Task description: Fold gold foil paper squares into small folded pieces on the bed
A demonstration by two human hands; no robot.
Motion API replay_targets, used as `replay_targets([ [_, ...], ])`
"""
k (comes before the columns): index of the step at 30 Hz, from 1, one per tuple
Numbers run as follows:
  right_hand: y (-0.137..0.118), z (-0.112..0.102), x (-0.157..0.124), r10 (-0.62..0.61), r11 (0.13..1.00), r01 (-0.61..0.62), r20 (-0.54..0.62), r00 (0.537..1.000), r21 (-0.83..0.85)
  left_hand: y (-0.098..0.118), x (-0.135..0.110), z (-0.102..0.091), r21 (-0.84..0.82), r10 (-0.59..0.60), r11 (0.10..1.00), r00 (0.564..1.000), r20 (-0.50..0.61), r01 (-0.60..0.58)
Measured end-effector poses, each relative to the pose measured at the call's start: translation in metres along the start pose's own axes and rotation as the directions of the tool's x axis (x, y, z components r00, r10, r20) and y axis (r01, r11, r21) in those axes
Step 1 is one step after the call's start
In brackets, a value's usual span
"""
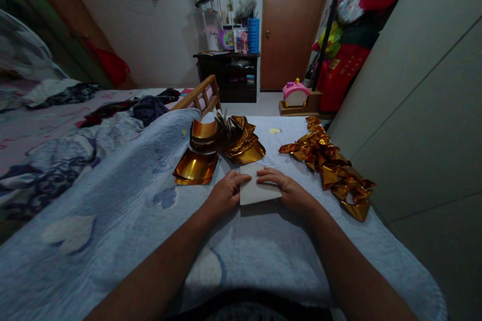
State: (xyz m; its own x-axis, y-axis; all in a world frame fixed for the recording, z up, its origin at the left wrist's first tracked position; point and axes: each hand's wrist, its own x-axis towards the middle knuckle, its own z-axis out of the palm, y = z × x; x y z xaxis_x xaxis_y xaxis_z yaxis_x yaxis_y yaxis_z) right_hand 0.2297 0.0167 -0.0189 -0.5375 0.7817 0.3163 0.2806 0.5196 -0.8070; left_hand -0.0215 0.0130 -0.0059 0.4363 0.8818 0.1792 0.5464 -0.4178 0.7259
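Note:
Between my two hands is a pale, flat sheet of paper [259, 193], held just above the blanket. My left hand [229, 189] grips its left edge, thumb on top. On the right side, my right hand [280, 185] has its fingers over the sheet's upper right part and holds that edge. Just beyond lie loose stacks of shiny gold foil paper [196, 164], some sheets curled with white backs showing. To the right stretches a heap of folded gold foil pieces [331, 165].
A blue blanket [158, 241] with heart patterns covers the surface under my hands. A wooden rail [196, 95] stands beyond the foil stacks. Clothes [146, 110] lie on a bed at left. A pale cabinet [422, 110] borders the right. A pink toy [295, 94] sits near the door.

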Motion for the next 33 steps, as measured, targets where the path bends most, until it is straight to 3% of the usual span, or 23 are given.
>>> replay_targets([
  [6,-0.004,0.0,-0.001,-0.001,0.999,0.003,0.032,0.999,-0.051,-0.006,-0.002,0.001,0.182,0.121,0.977,0.992,-0.027,-0.114],
  [10,-0.01,0.001,0.0,-0.011,1.0,0.012,0.048,0.999,-0.015,-0.006,-0.002,-0.002,0.168,0.211,0.962,0.977,0.04,-0.215],
  [13,-0.016,0.0,0.0,0.044,0.999,-0.044,0.092,0.995,0.001,-0.003,-0.001,-0.004,0.109,0.214,0.968,0.97,0.113,-0.226],
  [18,-0.026,-0.004,-0.001,0.18,0.982,-0.182,0.07,0.981,0.038,0.002,0.0,-0.006,0.015,0.183,0.982,0.966,0.18,-0.189],
  [23,-0.034,-0.005,0.002,0.236,0.964,-0.245,0.094,0.967,0.105,0.008,-0.001,-0.009,-0.014,0.166,0.986,0.969,0.182,-0.166],
  [29,-0.035,0.002,0.006,0.285,0.956,-0.287,0.036,0.958,0.068,0.017,-0.004,-0.012,-0.114,-0.027,0.992,0.984,0.176,0.048],
  [33,-0.035,0.004,0.008,0.304,0.953,-0.304,0.021,0.953,0.017,0.02,-0.004,-0.012,-0.142,-0.075,0.985,0.981,0.179,0.101],
])
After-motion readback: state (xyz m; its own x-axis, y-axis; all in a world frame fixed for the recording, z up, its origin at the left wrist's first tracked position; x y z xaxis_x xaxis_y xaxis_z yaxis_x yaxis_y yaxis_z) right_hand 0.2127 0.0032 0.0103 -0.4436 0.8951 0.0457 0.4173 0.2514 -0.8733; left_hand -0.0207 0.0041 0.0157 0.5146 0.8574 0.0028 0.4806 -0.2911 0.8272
